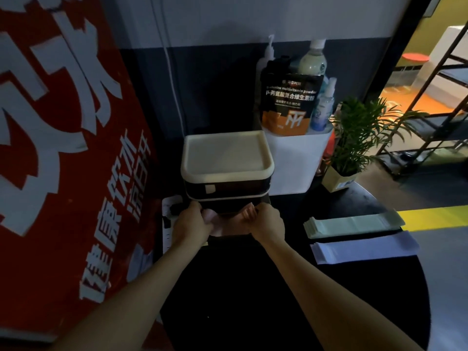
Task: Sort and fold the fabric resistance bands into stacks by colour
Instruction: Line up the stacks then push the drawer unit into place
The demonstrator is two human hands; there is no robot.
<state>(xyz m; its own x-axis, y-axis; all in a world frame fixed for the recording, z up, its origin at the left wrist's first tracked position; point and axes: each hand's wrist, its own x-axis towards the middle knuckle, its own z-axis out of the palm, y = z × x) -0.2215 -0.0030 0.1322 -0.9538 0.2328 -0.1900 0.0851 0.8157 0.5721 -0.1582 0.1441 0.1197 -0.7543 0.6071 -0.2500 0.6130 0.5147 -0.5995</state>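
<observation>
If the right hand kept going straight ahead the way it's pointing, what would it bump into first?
Probably the dark lower drawer of the little drawer box. The right hand points at its front while holding a pink band. Depth is hard to judge in this dim picture.

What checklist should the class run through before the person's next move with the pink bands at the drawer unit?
1. Both hands hold the pink bands: ok, left hand and right hand grip them from either side.
2. Green stack squared up on the table: ok.
3. Lilac stack apart from the green: ok, a dark strip of table shows between.
4. Free spot for a pink stack: ok, bare table in front of the hands.
5. Lower drawer emptied: cannot tell, too dark.
</observation>
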